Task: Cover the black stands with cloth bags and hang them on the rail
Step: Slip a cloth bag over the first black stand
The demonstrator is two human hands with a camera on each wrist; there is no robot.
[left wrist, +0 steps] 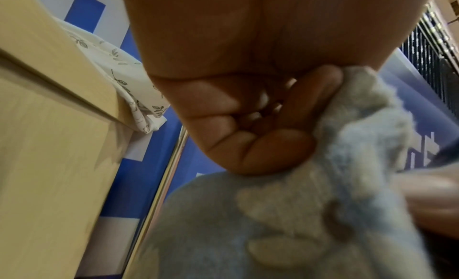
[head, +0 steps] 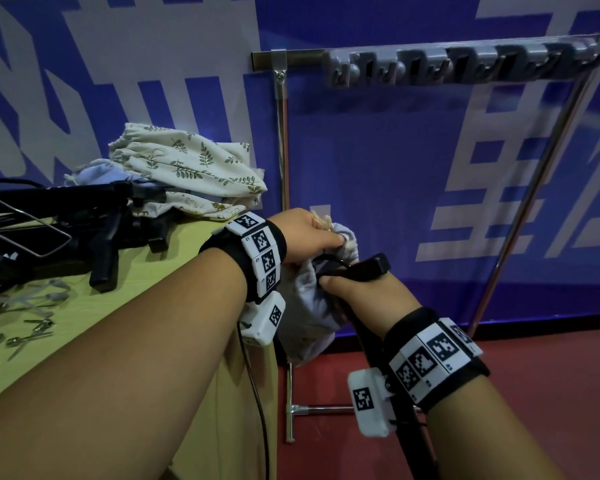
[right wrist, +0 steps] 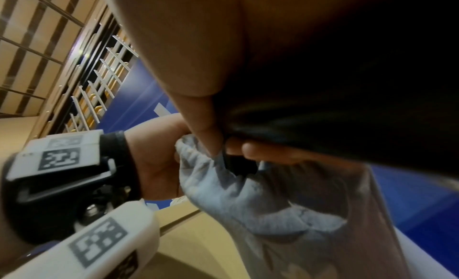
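Observation:
Off the table's right edge, my left hand (head: 312,233) pinches the gathered mouth of a light blue cloth bag (head: 309,306), seen close in the left wrist view as the blue bag (left wrist: 273,224). My right hand (head: 361,292) grips a black stand (head: 371,266) whose upper end pokes out of the bag while its long leg runs down past my wrist. In the right wrist view my fingers (right wrist: 258,151) curl round the black stand (right wrist: 323,126) above the bag (right wrist: 248,195). The metal rail (head: 305,58) with grey hooks (head: 447,64) stands behind, with nothing hung on it.
On the yellow-green table (head: 160,265) lie more black stands (head: 66,223), a pile of cloth bags with a leaf print (head: 187,164) and several small metal pins (head: 21,337). The rack's slanted leg (head: 520,209) and base (head: 291,407) stand on the red floor.

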